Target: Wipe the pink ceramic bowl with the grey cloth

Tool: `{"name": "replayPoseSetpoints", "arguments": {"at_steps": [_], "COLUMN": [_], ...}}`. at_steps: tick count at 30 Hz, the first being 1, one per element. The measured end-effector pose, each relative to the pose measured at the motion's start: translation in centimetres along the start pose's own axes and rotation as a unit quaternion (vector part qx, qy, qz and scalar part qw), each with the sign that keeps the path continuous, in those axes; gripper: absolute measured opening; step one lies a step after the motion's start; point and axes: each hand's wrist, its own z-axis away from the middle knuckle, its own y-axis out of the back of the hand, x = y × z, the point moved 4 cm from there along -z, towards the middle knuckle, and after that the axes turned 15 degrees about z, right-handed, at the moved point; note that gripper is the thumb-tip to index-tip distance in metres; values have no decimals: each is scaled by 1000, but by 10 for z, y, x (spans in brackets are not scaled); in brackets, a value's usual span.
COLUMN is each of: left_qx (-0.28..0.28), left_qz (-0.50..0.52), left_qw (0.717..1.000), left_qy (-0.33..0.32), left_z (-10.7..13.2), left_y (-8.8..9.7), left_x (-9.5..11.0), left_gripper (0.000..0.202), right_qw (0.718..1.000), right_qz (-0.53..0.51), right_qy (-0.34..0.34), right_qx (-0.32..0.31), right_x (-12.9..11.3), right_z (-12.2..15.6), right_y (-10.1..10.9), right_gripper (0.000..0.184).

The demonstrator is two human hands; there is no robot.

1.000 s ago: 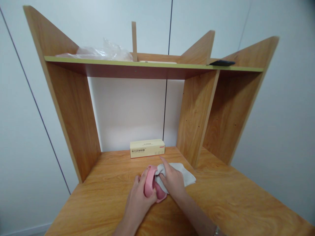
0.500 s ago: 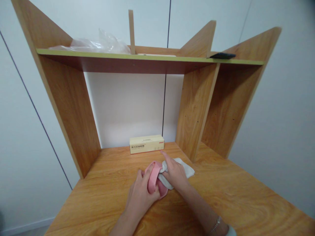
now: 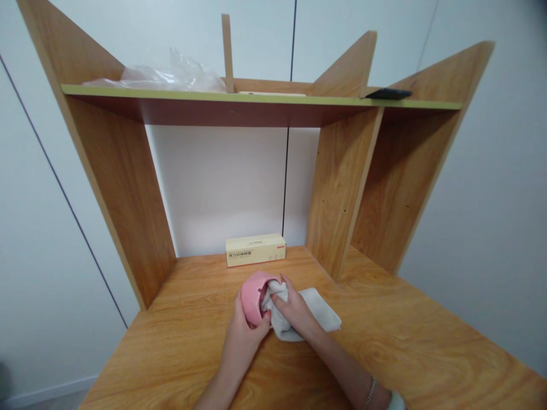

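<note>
A pink bowl-like container (image 3: 253, 291) is tilted on its side above the desk, its opening turned to the right. My left hand (image 3: 245, 336) grips it from below and the left, the thumb at the rim. In my right hand (image 3: 294, 307) is a pale grey cloth (image 3: 322, 310), bunched and pushed into the container's opening. The rest of the cloth hangs out and spreads over the desk to the right. The container's inside is mostly hidden by the cloth and fingers.
A cream-coloured box (image 3: 255, 250) with printed lettering stands at the back of the wooden desk (image 3: 179, 341). Overhead, a shelf (image 3: 188, 102) bears a clear plastic bag (image 3: 171, 77) and a dark flat object (image 3: 388, 94). An upright wooden panel (image 3: 337, 193) stands behind on the right.
The pink container has turned, so its rounded outside now shows on the left and its opening faces right. My right hand with the cloth has shifted slightly left and down, into the opening.
</note>
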Motion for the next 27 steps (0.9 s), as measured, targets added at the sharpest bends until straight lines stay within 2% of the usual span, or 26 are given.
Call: {"name": "replayPoseSetpoints", "arguments": {"at_steps": [2,4,7,9,13,15,21,25,27], "left_qx": [11,5,-21,-28,-28,-27,-27,-16,-19], "left_qz": [-60,-124,-184,-196,-202,-212,-238,-248,-230], "left_qw": [998,992,983,980,979,977,971,968,972], "left_qy": [13,16,3,-2,-6,-2,1,-25,-32], "left_z": [0,2,6,9,11,11,13,14,14], "left_y": [3,3,-1,-4,-6,-6,-6,-5,-3], "left_x": [1,6,14,18,22,23,24,26,25], "left_gripper": [69,70,67,65,65,67,63,66,69], "right_qw": [997,983,957,954,975,978,941,951,954], "right_qz": [70,181,285,290,221,210,311,301,294], "right_qy": [-18,-19,43,56,-8,-8,100,58,65], "right_qx": [7,24,46,45,15,15,87,46,19], "right_x": [-4,-12,-26,-27,-10,-8,-29,-20,-16], "right_z": [2,5,8,7,2,2,10,7,5], "right_y": [8,22,38,40,33,32,43,43,39], "right_gripper": [66,68,68,69,73,71,70,73,73]}}
